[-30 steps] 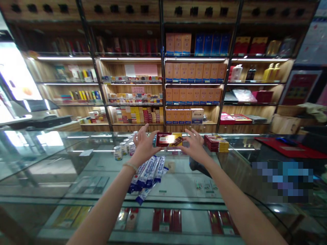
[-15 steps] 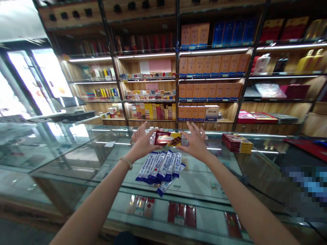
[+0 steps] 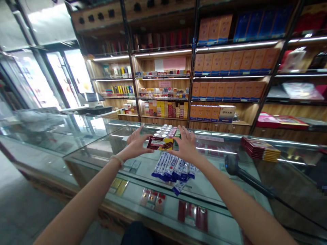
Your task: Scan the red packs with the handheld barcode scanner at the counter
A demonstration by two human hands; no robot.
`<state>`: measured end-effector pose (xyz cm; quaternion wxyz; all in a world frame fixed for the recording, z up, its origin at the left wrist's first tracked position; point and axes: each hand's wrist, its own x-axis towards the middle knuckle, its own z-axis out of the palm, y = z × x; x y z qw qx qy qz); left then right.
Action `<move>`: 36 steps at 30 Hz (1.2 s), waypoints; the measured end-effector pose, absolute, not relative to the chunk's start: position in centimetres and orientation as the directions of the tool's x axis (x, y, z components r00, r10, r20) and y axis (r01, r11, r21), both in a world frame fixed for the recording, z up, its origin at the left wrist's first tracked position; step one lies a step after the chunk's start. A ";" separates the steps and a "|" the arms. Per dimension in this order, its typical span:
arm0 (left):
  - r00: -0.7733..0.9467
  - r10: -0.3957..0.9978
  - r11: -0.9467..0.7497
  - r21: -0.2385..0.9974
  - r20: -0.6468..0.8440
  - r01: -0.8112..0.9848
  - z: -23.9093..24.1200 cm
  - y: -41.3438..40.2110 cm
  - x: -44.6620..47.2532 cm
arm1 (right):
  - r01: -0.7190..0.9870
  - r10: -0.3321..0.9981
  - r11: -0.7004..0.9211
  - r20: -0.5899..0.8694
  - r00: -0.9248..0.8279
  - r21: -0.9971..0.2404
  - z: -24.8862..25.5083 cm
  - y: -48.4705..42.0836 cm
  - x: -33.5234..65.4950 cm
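Observation:
Between both hands is a flat chocolate box [image 3: 160, 143], dark red at its left and yellow with a picture of chocolate at its right. My left hand [image 3: 135, 144] pinches its left end between thumb and fingers. At the other end, my right hand [image 3: 185, 144] grips it the same way. The box is raised above the glass counter [image 3: 204, 190]. Below it lies a fanned pile of blue-and-white packets [image 3: 173, 168], partly covered by my right hand and forearm. Several white-capped small bottles [image 3: 166, 129] stand just behind the box.
A stack of red-and-yellow boxes [image 3: 259, 148] sits on the counter at the right. Nearer lies a black handheld scanner [image 3: 245, 175] with a cable. Shelves of orange boxes [image 3: 228, 92] line the back wall, and a monitor [image 3: 92, 97] stands far left.
My view has turned left, so the counter and shelves appear farther right. The chocolate box, still in both hands, has shifted left over the counter, away from above the packets, and the white-capped bottles show more.

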<state>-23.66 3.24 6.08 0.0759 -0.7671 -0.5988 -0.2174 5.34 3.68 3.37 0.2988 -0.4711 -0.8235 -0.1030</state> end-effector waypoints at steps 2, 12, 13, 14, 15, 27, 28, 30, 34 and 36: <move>0.173 0.915 -0.238 0.140 0.366 0.961 6.0 2.9 -25.0 | 0.827 0.722 0.551 0.558 -0.409 -0.107 3.1 3.7 3.9; 0.125 0.977 -0.149 0.134 0.171 0.980 3.2 4.5 -30.9 | 0.812 0.766 0.579 0.388 -0.512 -0.073 2.4 4.6 -1.6; 0.117 0.980 -0.139 0.132 0.161 0.981 2.7 4.9 -31.3 | 0.813 0.772 0.578 0.371 -0.517 -0.069 2.2 4.7 -1.9; 0.113 0.980 -0.135 0.132 0.164 0.982 2.2 5.2 -31.6 | 0.815 0.778 0.575 0.351 -0.521 -0.066 2.1 4.8 -2.1; 0.113 0.981 -0.134 0.133 0.157 0.982 1.7 5.6 -31.9 | 0.818 0.785 0.572 0.334 -0.522 -0.065 2.0 4.9 -2.3; 0.105 0.991 -0.116 0.141 0.083 0.983 -0.2 6.6 -32.8 | 0.813 0.808 0.577 0.210 -0.551 -0.084 1.0 6.0 -3.4; 0.100 0.992 -0.109 0.141 0.072 0.984 -0.2 6.6 -32.8 | 0.811 0.806 0.579 0.209 -0.554 -0.080 0.8 6.1 -3.4; 0.093 0.994 -0.100 0.143 0.051 0.985 -0.2 6.5 -32.7 | 0.811 0.805 0.580 0.203 -0.557 -0.076 0.6 6.2 -3.5; 0.094 0.996 -0.095 0.145 0.014 0.985 -0.2 6.4 -32.6 | 0.813 0.806 0.577 0.212 -0.552 -0.076 0.1 6.3 -3.5; 0.099 0.995 -0.098 0.146 0.001 0.984 -0.2 6.3 -32.6 | 0.816 0.808 0.573 0.217 -0.548 -0.076 0.0 6.3 -3.5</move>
